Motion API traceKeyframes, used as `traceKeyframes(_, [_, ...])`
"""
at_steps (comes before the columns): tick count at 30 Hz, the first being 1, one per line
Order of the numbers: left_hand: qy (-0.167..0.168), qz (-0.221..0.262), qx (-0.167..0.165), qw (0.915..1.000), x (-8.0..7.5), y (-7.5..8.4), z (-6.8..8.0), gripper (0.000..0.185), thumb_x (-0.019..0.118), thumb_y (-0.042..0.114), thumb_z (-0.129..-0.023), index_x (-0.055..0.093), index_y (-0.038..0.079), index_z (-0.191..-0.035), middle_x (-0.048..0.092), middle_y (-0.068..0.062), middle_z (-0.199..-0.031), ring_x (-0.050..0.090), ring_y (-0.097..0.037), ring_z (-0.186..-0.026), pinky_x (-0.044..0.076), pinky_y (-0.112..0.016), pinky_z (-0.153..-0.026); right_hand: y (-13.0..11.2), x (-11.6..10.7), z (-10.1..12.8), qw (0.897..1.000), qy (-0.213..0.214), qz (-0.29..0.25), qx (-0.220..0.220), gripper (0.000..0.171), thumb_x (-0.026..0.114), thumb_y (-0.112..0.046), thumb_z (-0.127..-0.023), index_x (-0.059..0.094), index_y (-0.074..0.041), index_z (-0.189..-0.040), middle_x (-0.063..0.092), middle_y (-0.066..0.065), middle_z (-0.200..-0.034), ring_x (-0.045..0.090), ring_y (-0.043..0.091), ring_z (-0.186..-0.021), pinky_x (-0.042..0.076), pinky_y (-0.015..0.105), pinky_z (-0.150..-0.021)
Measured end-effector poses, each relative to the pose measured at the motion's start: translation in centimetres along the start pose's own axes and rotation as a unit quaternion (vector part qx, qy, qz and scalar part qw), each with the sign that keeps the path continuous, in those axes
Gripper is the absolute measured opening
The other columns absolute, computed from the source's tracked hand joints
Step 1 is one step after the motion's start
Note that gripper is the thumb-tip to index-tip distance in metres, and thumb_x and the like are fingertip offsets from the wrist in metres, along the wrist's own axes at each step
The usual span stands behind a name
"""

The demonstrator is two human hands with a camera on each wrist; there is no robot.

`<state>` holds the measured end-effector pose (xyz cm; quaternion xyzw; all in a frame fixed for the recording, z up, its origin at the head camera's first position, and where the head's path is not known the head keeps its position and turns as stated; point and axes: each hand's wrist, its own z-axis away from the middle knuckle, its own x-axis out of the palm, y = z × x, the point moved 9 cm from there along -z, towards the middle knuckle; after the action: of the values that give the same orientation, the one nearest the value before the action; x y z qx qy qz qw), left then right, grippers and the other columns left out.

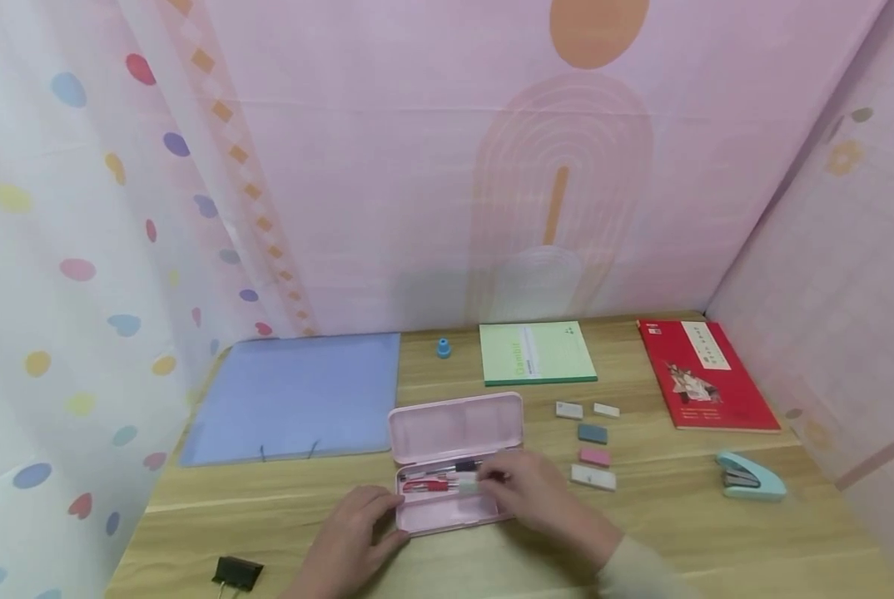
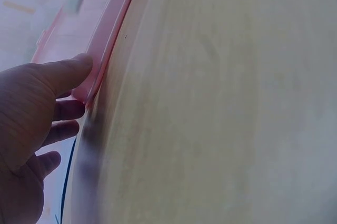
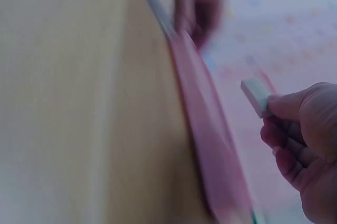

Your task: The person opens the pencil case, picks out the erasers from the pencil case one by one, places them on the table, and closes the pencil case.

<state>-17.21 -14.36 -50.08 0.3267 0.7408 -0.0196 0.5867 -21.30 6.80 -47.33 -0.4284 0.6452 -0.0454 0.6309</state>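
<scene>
An open pink pencil case (image 1: 454,433) lies on the wooden desk (image 1: 642,532), with red scissors (image 1: 424,484) and dark pens inside its tray. My left hand (image 1: 353,532) holds the tray's front left corner; in the left wrist view its thumb (image 2: 63,74) presses the pink rim (image 2: 108,39). My right hand (image 1: 525,491) pinches a pale green eraser (image 1: 468,486) just over the tray. The right wrist view shows the same whitish eraser (image 3: 256,95) sticking out from the fingertips (image 3: 284,108) beside the case's edge (image 3: 210,145).
Several small erasers (image 1: 593,456) lie right of the case. A blue folder (image 1: 297,395), a green notebook (image 1: 535,353), a red book (image 1: 702,374) and a small blue sharpener (image 1: 443,348) sit further back. A teal stapler (image 1: 750,476) is at right, a black binder clip (image 1: 237,572) at front left.
</scene>
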Motion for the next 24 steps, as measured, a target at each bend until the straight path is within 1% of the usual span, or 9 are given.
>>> traceKeyframes(1, [-0.001,0.001,0.000,1.0000,0.1,0.0,0.0,0.042,0.081,0.037,-0.075,0.070,0.016,-0.110,0.062,0.010,-0.104,0.056,-0.008,-0.099,0.052,-0.034,-0.086,1.3,-1.4,0.4,1.000,0.009,-0.012,0.019,0.009,0.070,-0.020,-0.088,0.073,-0.025,-0.094,0.066,-0.015,-0.089,0.058,0.002,-0.081,0.051,0.023,-0.073])
traceKeyframes(3, [-0.003,0.003,0.000,1.0000,0.1,0.1,-0.1,0.041,0.081,0.037,-0.076,0.070,0.016,-0.109,0.063,0.010,-0.103,0.056,-0.008,-0.099,0.053,-0.035,-0.086,4.5,-4.1,1.2,0.996,0.021,-0.030,0.087,0.010,0.070,-0.019,-0.089,0.073,-0.025,-0.096,0.066,-0.012,-0.089,0.059,0.006,-0.079,0.052,0.026,-0.069])
traceKeyframes(5, [-0.006,0.005,-0.004,1.0000,0.2,0.1,-0.1,0.040,0.081,0.037,-0.076,0.070,0.016,-0.109,0.062,0.010,-0.104,0.056,-0.008,-0.099,0.053,-0.035,-0.086,8.2,-6.6,1.9,0.985,0.033,-0.051,0.162,0.011,0.069,-0.021,-0.090,0.072,-0.025,-0.100,0.066,-0.007,-0.091,0.060,0.011,-0.079,0.053,0.028,-0.067])
traceKeyframes(7, [-0.011,0.007,-0.010,0.9999,0.4,-0.1,-0.1,0.039,0.080,0.037,-0.077,0.070,0.017,-0.109,0.062,0.010,-0.104,0.056,-0.008,-0.099,0.053,-0.034,-0.086,11.7,-8.8,2.6,0.970,0.037,-0.056,0.232,0.014,0.066,-0.027,-0.092,0.070,-0.025,-0.105,0.065,-0.004,-0.094,0.058,0.015,-0.081,0.052,0.030,-0.068])
traceKeyframes(9, [-0.016,0.011,-0.014,0.9997,0.5,-0.2,0.0,0.038,0.080,0.037,-0.077,0.071,0.017,-0.109,0.062,0.011,-0.104,0.056,-0.008,-0.099,0.053,-0.034,-0.086,14.6,-10.5,2.9,0.959,0.043,-0.053,0.277,0.018,0.064,-0.031,-0.094,0.068,-0.024,-0.110,0.064,-0.001,-0.099,0.057,0.019,-0.085,0.052,0.032,-0.072])
traceKeyframes(11, [-0.017,0.010,-0.015,0.9997,0.4,-0.3,0.0,0.038,0.080,0.037,-0.077,0.071,0.017,-0.108,0.062,0.011,-0.104,0.057,-0.008,-0.099,0.053,-0.034,-0.086,16.5,-11.8,2.5,0.957,0.048,-0.039,0.284,0.022,0.062,-0.031,-0.095,0.067,-0.021,-0.113,0.064,0.001,-0.106,0.055,0.021,-0.092,0.052,0.033,-0.077])
traceKeyframes(14, [-0.016,0.010,-0.012,0.9997,0.4,-0.4,0.1,0.037,0.080,0.037,-0.077,0.071,0.017,-0.107,0.062,0.011,-0.105,0.057,-0.008,-0.098,0.054,-0.034,-0.085,18.4,-12.5,1.6,0.959,0.051,-0.036,0.278,0.022,0.062,-0.029,-0.095,0.068,-0.017,-0.113,0.065,0.004,-0.108,0.055,0.023,-0.095,0.053,0.035,-0.080])
traceKeyframes(16, [-0.014,0.010,-0.010,0.9998,0.4,-0.4,0.1,0.037,0.080,0.038,-0.076,0.071,0.018,-0.107,0.062,0.011,-0.105,0.058,-0.008,-0.098,0.054,-0.034,-0.085,19.1,-12.5,1.0,0.962,0.048,-0.028,0.268,0.021,0.064,-0.027,-0.094,0.069,-0.016,-0.111,0.066,0.005,-0.107,0.056,0.024,-0.094,0.053,0.037,-0.081])
traceKeyframes(24, [-0.014,0.009,-0.011,0.9998,0.1,0.1,0.0,0.037,0.079,0.040,-0.077,0.071,0.017,-0.106,0.062,0.009,-0.106,0.059,-0.010,-0.098,0.054,-0.036,-0.085,20.6,-10.9,-0.3,0.964,0.032,-0.020,0.263,0.017,0.063,-0.023,-0.094,0.071,-0.015,-0.107,0.067,0.005,-0.104,0.057,0.024,-0.094,0.051,0.041,-0.085])
